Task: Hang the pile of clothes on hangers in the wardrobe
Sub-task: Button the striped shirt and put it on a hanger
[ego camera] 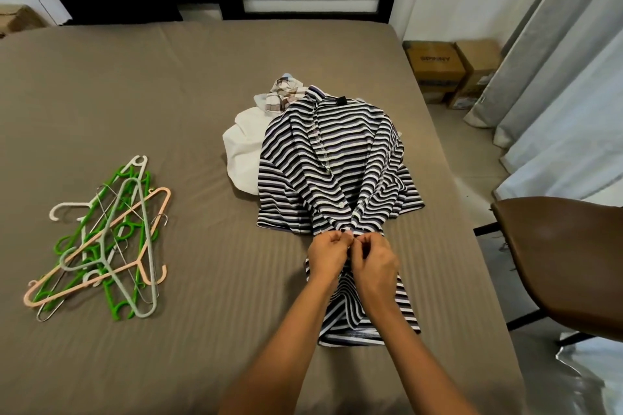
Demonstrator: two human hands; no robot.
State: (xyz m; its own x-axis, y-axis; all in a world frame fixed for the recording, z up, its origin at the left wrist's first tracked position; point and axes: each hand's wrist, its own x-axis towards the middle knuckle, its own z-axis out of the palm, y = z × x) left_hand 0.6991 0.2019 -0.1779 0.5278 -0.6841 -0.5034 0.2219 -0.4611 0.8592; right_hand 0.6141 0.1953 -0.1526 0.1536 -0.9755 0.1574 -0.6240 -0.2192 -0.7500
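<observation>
Striped shirt point(337, 158) stretched lengthwise, collar far, hem seemingly nearest

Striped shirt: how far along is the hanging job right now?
Done: nothing visibly; no garment is on a hanger, and the hangers lie heaped on the bed. In hand: left hand and right hand pinch the striped shirt at its front edges, seemingly at a button. Left: that shirt, plus the white garment and plaid garment partly under it. No wardrobe in view.
</observation>
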